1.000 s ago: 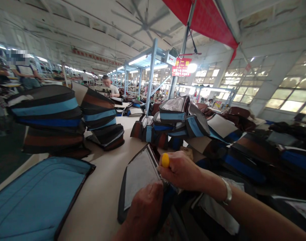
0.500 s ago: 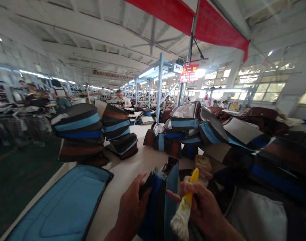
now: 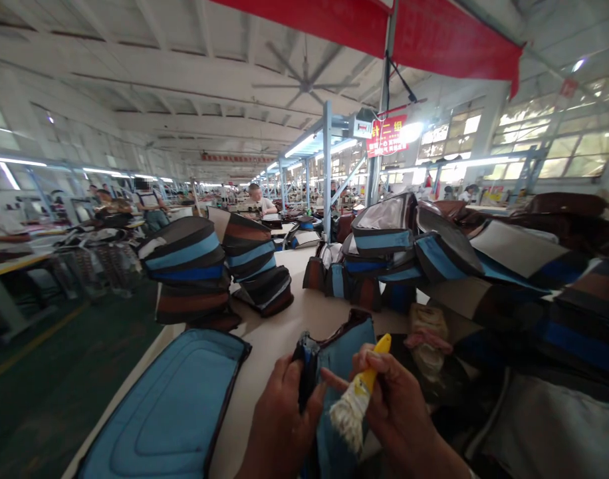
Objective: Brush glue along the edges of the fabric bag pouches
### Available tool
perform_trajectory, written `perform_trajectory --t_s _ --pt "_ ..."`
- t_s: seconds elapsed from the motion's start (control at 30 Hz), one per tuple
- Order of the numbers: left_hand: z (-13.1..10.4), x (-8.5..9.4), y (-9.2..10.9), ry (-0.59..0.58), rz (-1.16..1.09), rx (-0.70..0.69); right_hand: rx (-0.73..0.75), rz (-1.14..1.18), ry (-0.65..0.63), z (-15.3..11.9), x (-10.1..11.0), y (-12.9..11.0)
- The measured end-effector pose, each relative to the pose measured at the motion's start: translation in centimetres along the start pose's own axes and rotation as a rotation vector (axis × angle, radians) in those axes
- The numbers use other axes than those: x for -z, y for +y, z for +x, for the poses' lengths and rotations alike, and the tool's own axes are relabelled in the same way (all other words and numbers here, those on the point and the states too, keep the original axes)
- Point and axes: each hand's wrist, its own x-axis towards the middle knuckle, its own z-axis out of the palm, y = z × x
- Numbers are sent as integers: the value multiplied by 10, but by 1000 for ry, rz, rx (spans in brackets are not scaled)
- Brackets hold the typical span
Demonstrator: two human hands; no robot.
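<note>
My right hand (image 3: 401, 402) grips a brush (image 3: 367, 380) by its yellow handle, with the whitish, caked bristles pointing down and to the left. Its index finger reaches across to a blue and black fabric bag piece (image 3: 345, 349). My left hand (image 3: 284, 412) is closed round the left edge of that piece, thumb in front, holding it up on edge over the table. The lower part of the piece is hidden behind my hands and the bristles. To the left, a light-blue padded panel (image 3: 172, 399) with dark edging lies flat.
Stacks of striped bag pieces (image 3: 185, 249) stand along the table's far left. More bag pieces (image 3: 384, 233) are heaped at the back right. A grimy yellowish container (image 3: 428, 326) with a pink cloth sits beyond my right hand. A co-worker (image 3: 262, 199) is farther back.
The view has swung left, so things appear farther right. The bag piece has turned, showing more of its light-blue face. My left fingers have closed farther over its edge, and the brush tilts more.
</note>
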Motion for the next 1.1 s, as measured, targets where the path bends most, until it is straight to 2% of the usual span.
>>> perform_trajectory --t_s 0.1,0.17,0.23,0.4,0.5,0.6,0.73,0.8,0.93,1.03,1.1 --pt "2 2 -3 -21 -69 15 74 -67 114 7 1 -19" --pt "4 4 -2 -38 -136 41 189 -205 215 10 -3 -31" --pt "6 5 1 -52 -178 77 304 -404 262 13 -10 -37" --pt "8 6 12 -129 -252 118 426 -818 150 31 -28 -33" --pt "6 8 14 -146 -294 106 526 -949 151 45 -32 -36" --pt "5 10 12 -139 -301 125 586 -932 204 48 -32 -41" --pt "7 9 8 -154 -338 117 550 -988 102 44 -34 -33" --pt "7 7 7 -134 -337 91 599 -1039 95 45 -36 -28" --pt "6 12 -2 -113 -294 29 664 -875 246 46 -35 -39" --pt "14 29 -19 -93 -272 -34 649 -612 362 34 -27 -65" --pt "29 41 -36 -83 -233 -46 621 -457 462 19 -18 -85"
